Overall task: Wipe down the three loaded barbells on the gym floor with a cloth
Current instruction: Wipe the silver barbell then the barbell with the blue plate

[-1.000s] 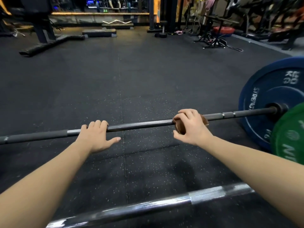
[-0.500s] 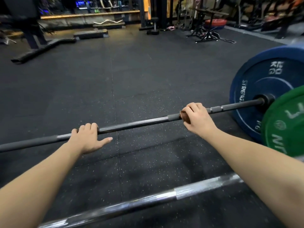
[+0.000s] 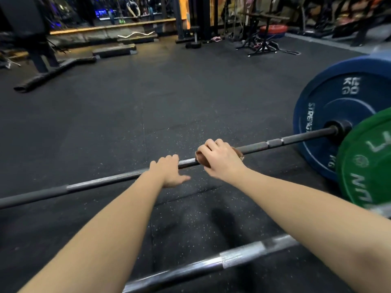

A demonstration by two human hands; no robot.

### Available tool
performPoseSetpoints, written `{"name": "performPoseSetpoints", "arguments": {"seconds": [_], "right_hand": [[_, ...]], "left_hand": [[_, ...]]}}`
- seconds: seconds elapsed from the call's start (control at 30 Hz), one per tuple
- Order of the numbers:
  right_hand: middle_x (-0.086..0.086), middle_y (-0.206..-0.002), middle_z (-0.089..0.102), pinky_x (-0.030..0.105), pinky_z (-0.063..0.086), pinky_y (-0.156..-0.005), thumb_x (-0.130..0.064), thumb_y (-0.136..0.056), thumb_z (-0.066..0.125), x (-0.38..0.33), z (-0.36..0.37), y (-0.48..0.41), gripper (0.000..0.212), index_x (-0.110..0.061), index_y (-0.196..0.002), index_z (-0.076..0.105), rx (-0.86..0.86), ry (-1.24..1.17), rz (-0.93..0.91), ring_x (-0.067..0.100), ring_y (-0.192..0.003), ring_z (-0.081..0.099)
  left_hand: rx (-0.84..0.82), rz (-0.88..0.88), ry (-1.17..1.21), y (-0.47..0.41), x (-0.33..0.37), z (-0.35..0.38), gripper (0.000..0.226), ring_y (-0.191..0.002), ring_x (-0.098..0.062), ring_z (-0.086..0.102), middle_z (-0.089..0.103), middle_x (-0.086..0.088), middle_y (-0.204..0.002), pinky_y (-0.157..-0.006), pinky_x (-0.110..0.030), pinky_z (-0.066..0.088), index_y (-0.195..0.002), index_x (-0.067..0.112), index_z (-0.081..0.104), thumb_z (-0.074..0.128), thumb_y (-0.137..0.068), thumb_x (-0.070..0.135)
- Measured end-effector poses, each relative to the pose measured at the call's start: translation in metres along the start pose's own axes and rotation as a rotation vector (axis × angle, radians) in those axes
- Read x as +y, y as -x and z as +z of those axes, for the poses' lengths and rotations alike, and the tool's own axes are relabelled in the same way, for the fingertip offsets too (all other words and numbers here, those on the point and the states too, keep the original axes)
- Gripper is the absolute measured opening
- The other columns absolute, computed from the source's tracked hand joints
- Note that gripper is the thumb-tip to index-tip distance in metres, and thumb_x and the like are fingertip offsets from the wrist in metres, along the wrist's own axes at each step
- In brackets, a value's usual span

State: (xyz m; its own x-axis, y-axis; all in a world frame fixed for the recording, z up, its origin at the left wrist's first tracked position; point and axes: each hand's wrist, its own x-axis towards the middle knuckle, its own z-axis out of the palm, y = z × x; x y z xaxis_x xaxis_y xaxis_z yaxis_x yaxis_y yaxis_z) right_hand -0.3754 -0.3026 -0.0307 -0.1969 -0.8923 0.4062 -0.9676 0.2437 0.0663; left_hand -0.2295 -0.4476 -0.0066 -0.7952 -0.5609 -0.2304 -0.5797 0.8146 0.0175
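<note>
— So, where is the cloth (image 3: 201,161)?
— Wrapped round the far bar (image 3: 105,180), some way left of the blue plate (image 3: 330,102). The right hand (image 3: 220,159) is closed over it, fingers curled across the top of the bar, so only brown edges show on either side of the hand.
— And the left hand (image 3: 169,172)?
— On the same bar, just past the right hand as seen from the blue plate, the two close together. Its fingers hook over the bare metal; the thumb sticks out on the near side, not wrapped round.
— Where does that bar end?
— Its right end runs into the hub of the blue plate, which stands upright on the black floor (image 3: 105,113). Its left end passes out of view.
— Anything else?
— A green plate (image 3: 368,166) stands in front of the blue plate, covering part of it. A second bar (image 3: 211,265), shiny, lies nearer than the blue plate and crosses under both forearms.
</note>
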Motion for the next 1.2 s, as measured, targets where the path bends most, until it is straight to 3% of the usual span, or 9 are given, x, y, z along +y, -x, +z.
{"name": "performPoseSetpoints", "arguments": {"seconds": [0.1,0.17,0.4,0.53,0.73,0.87,1.0,1.2], "right_hand": [[0.005,-0.118,0.054,0.043,0.053,-0.079,-0.027,-0.075,0.081,0.033,-0.004,0.019,0.052,-0.017,-0.120,0.057,-0.055,0.025,-0.102,0.029,-0.098,0.053],[0.004,-0.119,0.053,0.044,0.053,-0.081,-0.025,-0.075,0.081,0.065,-0.010,0.035,0.050,-0.017,-0.119,0.058,-0.054,0.030,-0.069,0.028,-0.101,0.051],[0.006,-0.115,0.054,0.047,0.049,-0.090,-0.015,-0.073,0.084,0.150,-0.027,0.084,0.050,-0.015,-0.116,0.059,-0.040,0.088,0.304,0.032,-0.100,0.050],[0.008,-0.107,0.057,0.048,0.048,-0.085,-0.016,-0.077,0.078,0.142,-0.014,0.081,0.037,-0.013,-0.109,0.061,0.054,0.190,0.460,0.033,-0.094,0.051],[0.003,-0.112,0.060,0.044,0.048,-0.089,-0.016,-0.073,0.080,0.076,-0.002,0.062,0.044,-0.019,-0.114,0.064,0.165,0.010,0.250,0.030,-0.099,0.053],[0.001,-0.116,0.059,0.042,0.048,-0.090,-0.018,-0.072,0.082,0.035,0.006,0.032,0.054,-0.021,-0.122,0.060,0.099,-0.089,0.093,0.028,-0.098,0.054],[0.002,-0.124,0.056,0.038,0.047,-0.097,-0.023,-0.075,0.083,0.066,-0.007,0.042,0.058,-0.015,-0.126,0.056,0.001,-0.072,-0.047,0.026,-0.110,0.052],[0.004,-0.126,0.053,0.040,0.047,-0.102,-0.022,-0.074,0.086,0.135,-0.024,0.083,0.058,-0.013,-0.123,0.057,-0.020,-0.019,0.131,0.025,-0.119,0.049]], "left_hand": [[0.035,0.034,-0.039,0.002,-0.007,0.006,0.063,-0.123,-0.029,0.052,0.055,-0.005,-0.131,-0.099,-0.046,0.038,-0.127,0.016,0.043,0.061,-0.089,0.064],[0.025,0.029,-0.024,0.002,-0.007,0.005,0.063,-0.123,-0.029,0.051,0.055,-0.004,-0.132,-0.101,-0.045,0.038,-0.129,0.016,0.043,0.060,-0.090,0.063],[0.094,0.024,-0.106,0.003,-0.004,0.014,0.067,-0.122,-0.027,0.050,0.052,-0.004,-0.129,-0.101,-0.045,0.038,-0.129,0.016,0.040,0.059,-0.088,0.066],[0.109,0.027,-0.112,0.002,-0.004,0.016,0.064,-0.120,-0.027,0.051,0.053,-0.003,-0.127,-0.100,-0.045,0.038,-0.126,0.017,0.040,0.056,-0.089,0.066],[0.107,0.019,-0.095,0.001,-0.003,0.013,0.059,-0.118,-0.026,0.054,0.056,-0.002,-0.126,-0.097,-0.043,0.039,-0.122,0.018,0.041,0.055,-0.090,0.066],[0.123,0.021,-0.106,0.003,-0.003,0.012,0.059,-0.115,-0.025,0.054,0.056,-0.001,-0.123,-0.096,-0.042,0.040,-0.121,0.018,0.041,0.056,-0.090,0.065],[0.125,0.027,-0.089,0.003,-0.003,0.012,0.060,-0.115,-0.025,0.054,0.056,-0.001,-0.124,-0.098,-0.042,0.040,-0.124,0.018,0.042,0.058,-0.089,0.065],[0.155,0.009,-0.111,0.000,-0.004,0.018,0.060,-0.116,-0.025,0.054,0.056,0.000,-0.124,-0.096,-0.042,0.041,-0.124,0.019,0.042,0.056,-0.089,0.066]]}}
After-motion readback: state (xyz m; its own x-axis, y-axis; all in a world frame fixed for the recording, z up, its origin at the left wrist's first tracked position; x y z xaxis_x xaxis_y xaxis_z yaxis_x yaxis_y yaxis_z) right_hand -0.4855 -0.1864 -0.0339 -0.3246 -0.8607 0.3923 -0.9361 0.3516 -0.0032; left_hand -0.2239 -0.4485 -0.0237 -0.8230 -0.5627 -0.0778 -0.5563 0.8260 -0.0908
